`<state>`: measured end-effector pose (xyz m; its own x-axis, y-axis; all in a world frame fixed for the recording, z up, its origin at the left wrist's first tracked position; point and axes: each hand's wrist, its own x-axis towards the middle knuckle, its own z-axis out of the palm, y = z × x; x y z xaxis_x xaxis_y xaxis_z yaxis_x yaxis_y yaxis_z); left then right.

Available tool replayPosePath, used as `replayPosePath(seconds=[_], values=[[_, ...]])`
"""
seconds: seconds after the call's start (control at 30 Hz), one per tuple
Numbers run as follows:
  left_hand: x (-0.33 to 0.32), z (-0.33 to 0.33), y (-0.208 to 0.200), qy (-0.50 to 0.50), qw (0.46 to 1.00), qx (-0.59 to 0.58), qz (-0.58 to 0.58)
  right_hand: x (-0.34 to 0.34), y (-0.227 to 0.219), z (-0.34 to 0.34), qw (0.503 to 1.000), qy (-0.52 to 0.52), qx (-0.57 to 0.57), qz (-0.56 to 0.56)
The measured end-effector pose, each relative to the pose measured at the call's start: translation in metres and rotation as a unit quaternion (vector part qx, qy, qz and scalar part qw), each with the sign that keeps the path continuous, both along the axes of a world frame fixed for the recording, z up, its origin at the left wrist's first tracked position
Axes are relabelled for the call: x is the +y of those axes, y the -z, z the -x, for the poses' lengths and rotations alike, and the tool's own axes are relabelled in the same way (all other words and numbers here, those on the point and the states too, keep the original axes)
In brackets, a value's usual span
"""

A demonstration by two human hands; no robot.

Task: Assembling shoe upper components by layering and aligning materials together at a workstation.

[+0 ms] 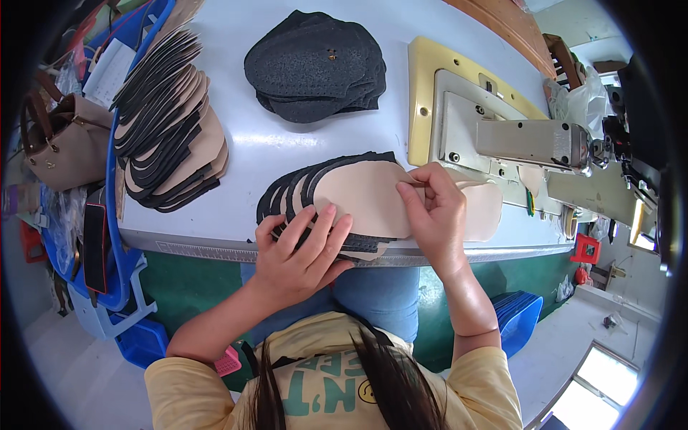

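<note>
A fanned stack of black pieces with beige faces [358, 192], flat and rounded, lies near the table's front edge. My left hand [301, 251] rests on the stack's left part, fingers spread across the overlapping edges. Thumb and forefinger of my right hand [438, 215] are closed in a pinch at the right edge of the top beige piece. Partly behind that hand, other beige pieces [484, 211] lie beside the sewing machine. Its pale metal arm [530, 140] stands on a cream-coloured base [423, 86] to the right.
At the far middle sits a pile of black textured pieces [315, 68]. A larger fanned pile of black and beige pieces [175, 143] occupies the left side. Beyond the table's left edge are a blue bin [113, 186] and a beige handbag [75, 140]. A metal ruler strip [208, 252] follows the front edge.
</note>
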<state>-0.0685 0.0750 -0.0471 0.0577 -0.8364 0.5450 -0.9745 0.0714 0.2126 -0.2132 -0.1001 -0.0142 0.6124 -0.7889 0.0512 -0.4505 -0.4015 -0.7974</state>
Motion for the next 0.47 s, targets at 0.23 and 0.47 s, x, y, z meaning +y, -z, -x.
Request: replayPosePath(seconds=[0.23, 0.47], values=[[-0.002, -0.002, -0.003, 0.010, 0.999, 0.022, -0.031, -0.004, -0.010, -0.003, 1.000, 0.010, 0.007, -0.028], [-0.001, 0.000, 0.000, 0.013, 0.998, 0.043, -0.034, -0.002, -0.016, -0.002, 0.933, -0.028, 0.084, 0.348]])
